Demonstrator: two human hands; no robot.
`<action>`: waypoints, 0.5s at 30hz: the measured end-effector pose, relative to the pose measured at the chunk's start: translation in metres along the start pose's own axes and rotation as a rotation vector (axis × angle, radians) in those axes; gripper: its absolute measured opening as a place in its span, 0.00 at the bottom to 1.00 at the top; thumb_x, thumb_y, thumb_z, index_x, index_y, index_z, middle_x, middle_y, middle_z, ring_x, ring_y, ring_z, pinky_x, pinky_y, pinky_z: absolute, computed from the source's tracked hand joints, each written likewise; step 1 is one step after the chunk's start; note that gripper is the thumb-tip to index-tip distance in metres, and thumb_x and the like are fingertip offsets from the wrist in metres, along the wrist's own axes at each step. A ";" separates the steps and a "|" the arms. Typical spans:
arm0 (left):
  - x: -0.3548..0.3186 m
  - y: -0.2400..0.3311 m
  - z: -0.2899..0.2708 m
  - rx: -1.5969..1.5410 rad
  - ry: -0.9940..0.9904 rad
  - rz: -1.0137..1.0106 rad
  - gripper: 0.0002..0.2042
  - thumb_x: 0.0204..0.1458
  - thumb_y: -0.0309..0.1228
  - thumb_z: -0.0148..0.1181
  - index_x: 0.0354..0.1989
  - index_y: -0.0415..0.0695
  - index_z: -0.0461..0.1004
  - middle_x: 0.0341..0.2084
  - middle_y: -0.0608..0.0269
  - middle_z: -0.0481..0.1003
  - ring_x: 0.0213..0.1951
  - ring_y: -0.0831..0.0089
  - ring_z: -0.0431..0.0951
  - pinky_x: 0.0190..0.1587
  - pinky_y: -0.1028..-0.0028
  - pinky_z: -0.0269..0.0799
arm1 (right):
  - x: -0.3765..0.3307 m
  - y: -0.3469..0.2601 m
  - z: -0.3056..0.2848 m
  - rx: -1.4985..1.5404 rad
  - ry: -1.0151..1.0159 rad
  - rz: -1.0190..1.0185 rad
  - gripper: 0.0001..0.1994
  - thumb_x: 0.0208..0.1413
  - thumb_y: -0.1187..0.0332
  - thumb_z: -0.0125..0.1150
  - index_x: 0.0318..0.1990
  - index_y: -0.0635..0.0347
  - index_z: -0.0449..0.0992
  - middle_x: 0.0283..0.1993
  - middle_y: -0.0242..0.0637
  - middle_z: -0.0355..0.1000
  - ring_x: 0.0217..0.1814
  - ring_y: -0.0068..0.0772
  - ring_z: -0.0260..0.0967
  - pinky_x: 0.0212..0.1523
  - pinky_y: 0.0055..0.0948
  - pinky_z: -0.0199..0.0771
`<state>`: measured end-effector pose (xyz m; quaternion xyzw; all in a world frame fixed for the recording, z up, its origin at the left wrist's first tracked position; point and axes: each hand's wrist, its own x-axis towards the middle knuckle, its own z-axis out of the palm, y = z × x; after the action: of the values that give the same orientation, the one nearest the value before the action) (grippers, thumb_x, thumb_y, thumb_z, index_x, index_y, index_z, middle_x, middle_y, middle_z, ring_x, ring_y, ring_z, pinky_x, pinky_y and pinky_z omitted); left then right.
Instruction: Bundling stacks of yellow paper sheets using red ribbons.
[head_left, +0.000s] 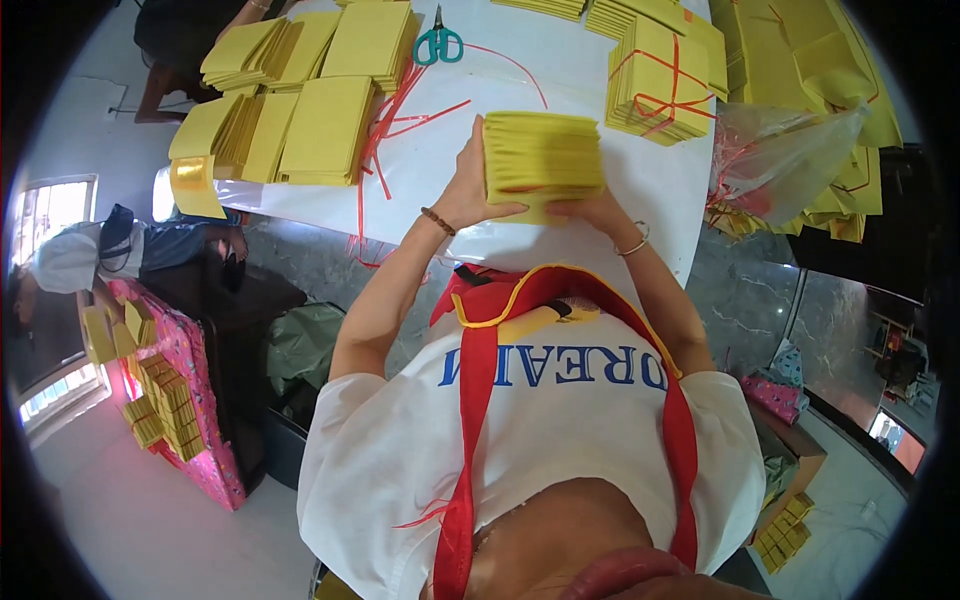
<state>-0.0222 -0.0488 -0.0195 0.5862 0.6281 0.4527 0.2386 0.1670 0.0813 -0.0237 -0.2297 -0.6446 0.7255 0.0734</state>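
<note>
Red straps (478,400) over a white shirt (560,440) fill the space nearest the camera, just short of both hands. Beyond them, the left hand (466,190) and right hand (598,208) grip a thick stack of yellow sheets (543,150) from its two sides, over the white table (640,190). It lies between the palms, its longer visible side running from hand to hand, layered edges toward the camera. Neither hand is nearer, as both touch it; the left reaches farther up its side, while the right cups the near right corner. Motion blurs the layers, and most of the right fingers hide behind or under the stack; whether it rests on the tabletop, I cannot tell.

Left of the left hand, loose red strips (400,120) lie beside more yellow stacks (325,130). Past the right hand sits a bundle tied with red (660,85); a clear plastic bag (785,165) hangs farther right. Well beyond the left hand lie teal-handled scissors (438,45). Farthest out, the top edge cuts off further yellow piles (645,15).
</note>
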 end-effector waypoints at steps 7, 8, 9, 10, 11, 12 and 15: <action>0.004 -0.006 0.000 0.309 -0.066 0.229 0.42 0.29 0.38 0.69 0.52 0.39 0.50 0.44 0.46 0.64 0.45 0.49 0.66 0.45 0.62 0.65 | 0.004 0.052 0.002 -0.171 0.040 -0.166 0.41 0.33 0.63 0.72 0.56 0.62 0.56 0.60 0.41 0.48 0.62 0.35 0.45 0.61 0.34 0.48; 0.005 -0.008 0.004 0.307 -0.067 0.230 0.42 0.29 0.38 0.69 0.52 0.39 0.50 0.44 0.46 0.64 0.45 0.49 0.66 0.45 0.62 0.65 | 0.004 0.059 -0.002 -0.302 0.041 -0.191 0.40 0.34 0.63 0.72 0.56 0.62 0.57 0.60 0.41 0.47 0.63 0.36 0.43 0.61 0.34 0.47; 0.008 -0.009 0.007 0.136 -0.065 0.102 0.43 0.28 0.38 0.70 0.53 0.39 0.49 0.46 0.45 0.62 0.46 0.50 0.65 0.47 0.63 0.65 | 0.005 0.057 -0.003 -0.305 0.040 -0.191 0.40 0.34 0.63 0.72 0.56 0.62 0.57 0.60 0.41 0.47 0.63 0.36 0.43 0.61 0.34 0.47; 0.009 -0.011 0.009 -0.035 -0.063 -0.026 0.45 0.27 0.37 0.71 0.54 0.40 0.49 0.48 0.45 0.60 0.48 0.50 0.64 0.48 0.64 0.64 | 0.006 0.055 -0.004 -0.320 0.043 -0.194 0.41 0.33 0.63 0.73 0.56 0.61 0.55 0.59 0.41 0.48 0.63 0.37 0.44 0.61 0.33 0.48; 0.007 -0.013 0.010 -0.037 -0.060 -0.025 0.45 0.27 0.37 0.71 0.54 0.40 0.49 0.48 0.45 0.60 0.48 0.50 0.64 0.48 0.64 0.64 | 0.007 0.053 -0.005 -0.335 0.047 -0.198 0.42 0.33 0.64 0.73 0.57 0.61 0.53 0.59 0.41 0.49 0.62 0.37 0.45 0.61 0.33 0.49; 0.003 -0.016 0.010 -0.068 -0.086 -0.085 0.47 0.26 0.38 0.72 0.56 0.40 0.47 0.50 0.45 0.59 0.49 0.50 0.63 0.50 0.64 0.62 | 0.008 0.048 -0.002 -0.335 0.045 -0.197 0.42 0.33 0.64 0.73 0.57 0.61 0.53 0.59 0.41 0.49 0.62 0.37 0.45 0.61 0.33 0.49; 0.000 -0.024 0.013 -0.080 -0.142 -0.153 0.53 0.23 0.38 0.73 0.59 0.39 0.43 0.53 0.45 0.57 0.52 0.50 0.60 0.54 0.64 0.58 | 0.008 0.033 0.003 -0.138 0.139 -0.116 0.45 0.31 0.65 0.74 0.57 0.60 0.50 0.59 0.40 0.49 0.61 0.35 0.48 0.60 0.32 0.52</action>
<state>-0.0241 -0.0428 -0.0458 0.5572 0.6338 0.4153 0.3395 0.1652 0.0765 -0.0578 -0.2462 -0.6985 0.6563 0.1440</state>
